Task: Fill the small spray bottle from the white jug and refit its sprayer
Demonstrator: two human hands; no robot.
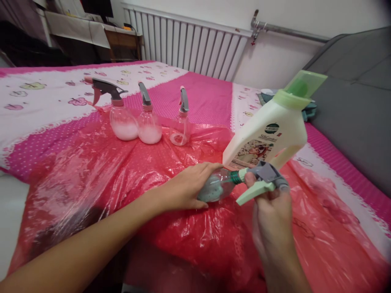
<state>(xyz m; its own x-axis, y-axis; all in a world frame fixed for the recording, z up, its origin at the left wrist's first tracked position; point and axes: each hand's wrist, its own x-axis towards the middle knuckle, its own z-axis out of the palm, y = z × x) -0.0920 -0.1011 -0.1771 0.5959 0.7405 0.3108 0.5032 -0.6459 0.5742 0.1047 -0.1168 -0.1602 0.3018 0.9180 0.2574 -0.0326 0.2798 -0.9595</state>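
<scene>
A clear spray bottle with a green neck lies tilted on its side between my hands, some bluish foamy liquid inside. My left hand is wrapped round its body. At the other end, my right hand grips the grey and pale green spray head, which sits at the bottle's neck; whether it is fully screwed on cannot be told. Just behind stands a large white detergent jug with a green cap, leaning to the right.
Three spray bottles stand farther back: one with a black and pink head, one with whitish foam, one nearly drained. Red plastic sheeting covers the pink bedding. A grey headboard rises at right, a radiator behind.
</scene>
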